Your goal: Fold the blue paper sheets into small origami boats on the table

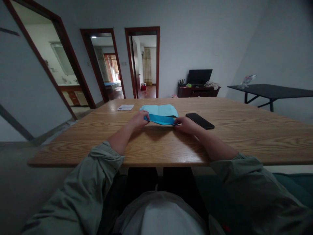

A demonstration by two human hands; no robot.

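Observation:
A sheet of blue paper lies in front of me, its far part light blue and its near part a darker blue folded strip. Whether the two parts are one piece I cannot tell. My left hand pinches the left end of the dark strip. At the strip's right end, my right hand holds the corner between thumb and fingers. The strip's near edge seems slightly raised, with a shadow on the wood below it.
On the wooden table, a black phone lies just beyond my right hand. A small white printed card rests at the far left. Farther off stand a black table with a clear plastic item and a cabinet bearing a monitor.

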